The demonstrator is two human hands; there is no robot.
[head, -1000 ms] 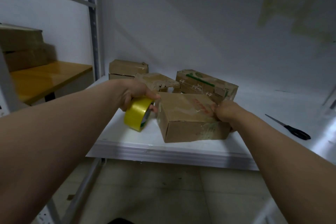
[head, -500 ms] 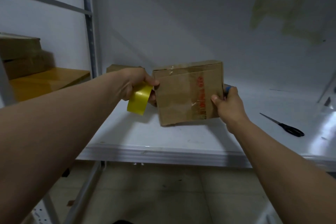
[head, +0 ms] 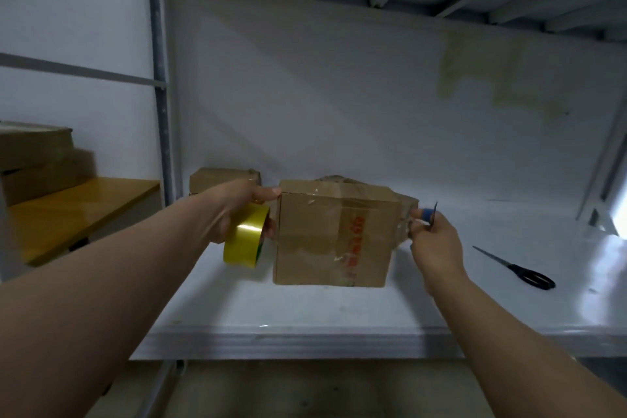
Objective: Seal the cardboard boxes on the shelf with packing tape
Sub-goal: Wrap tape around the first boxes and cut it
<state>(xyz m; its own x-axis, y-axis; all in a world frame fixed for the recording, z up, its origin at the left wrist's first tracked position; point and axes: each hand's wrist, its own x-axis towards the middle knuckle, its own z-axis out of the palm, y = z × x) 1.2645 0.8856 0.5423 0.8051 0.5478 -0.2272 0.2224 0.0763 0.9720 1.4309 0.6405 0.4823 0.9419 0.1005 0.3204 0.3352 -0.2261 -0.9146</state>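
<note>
Cardboard box [head: 334, 237] is steadied over the white shelf [head: 305, 339] between both hands. A yellow tape roll [head: 246, 243] is gripped by the left hand [head: 237, 204] at the box's left side; a small blue tool [head: 428, 215] is pinched by the right hand [head: 436, 248] at its right.

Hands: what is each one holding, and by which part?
Left hand grips the yellow tape roll round its rim, thumb on the cardboard box at its top left corner. Right hand pinches a small blue item; what it is cannot be told.
</note>
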